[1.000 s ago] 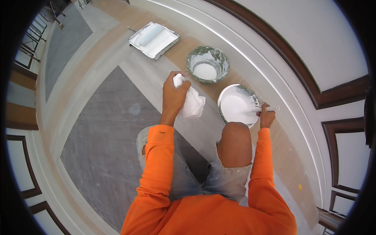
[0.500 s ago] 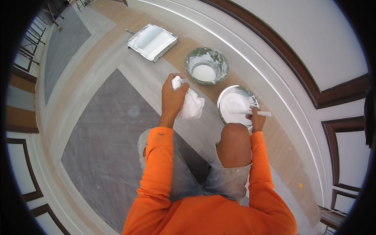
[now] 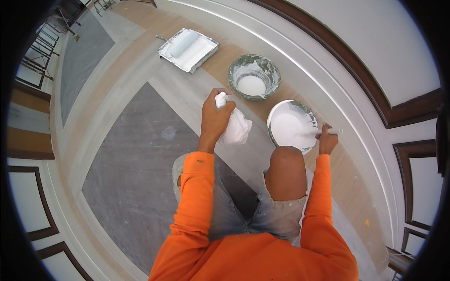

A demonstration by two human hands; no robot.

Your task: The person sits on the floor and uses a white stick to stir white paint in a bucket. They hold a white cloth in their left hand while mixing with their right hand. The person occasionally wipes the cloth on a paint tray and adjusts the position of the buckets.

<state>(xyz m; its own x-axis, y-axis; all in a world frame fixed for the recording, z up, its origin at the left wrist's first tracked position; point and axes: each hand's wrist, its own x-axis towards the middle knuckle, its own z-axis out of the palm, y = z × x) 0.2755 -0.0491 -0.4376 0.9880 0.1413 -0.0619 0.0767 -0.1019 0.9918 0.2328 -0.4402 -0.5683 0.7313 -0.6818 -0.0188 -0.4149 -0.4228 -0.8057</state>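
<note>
My left hand point(image 3: 216, 117) is closed around a crumpled white rag point(image 3: 236, 129), its loose part hanging over the floor. On the right, my right hand point(image 3: 328, 140) grips the pale handle of what looks like a paintbrush point(image 3: 333, 131). Its working end reaches over the rim into a bowl of white paint point(image 3: 289, 125), and paint hides or blends with the tip. Just beyond stands a second green bowl point(image 3: 254, 77), its inside smeared white and its bottom holding white paint.
Farther off, a paint tray point(image 3: 202, 51) holds a paint roller point(image 3: 185, 44). A white wall with a baseboard point(image 3: 300, 61) and dark wood trim point(image 3: 347, 54) curves along the right. My bent right knee point(image 3: 287, 171) is close to the near bowl. Metal frames point(image 3: 42, 54) stand far left.
My right hand has moved right with the brush, from over the bowl to beyond its right rim. The whole view has shifted slightly; my left hand still holds the rag.
</note>
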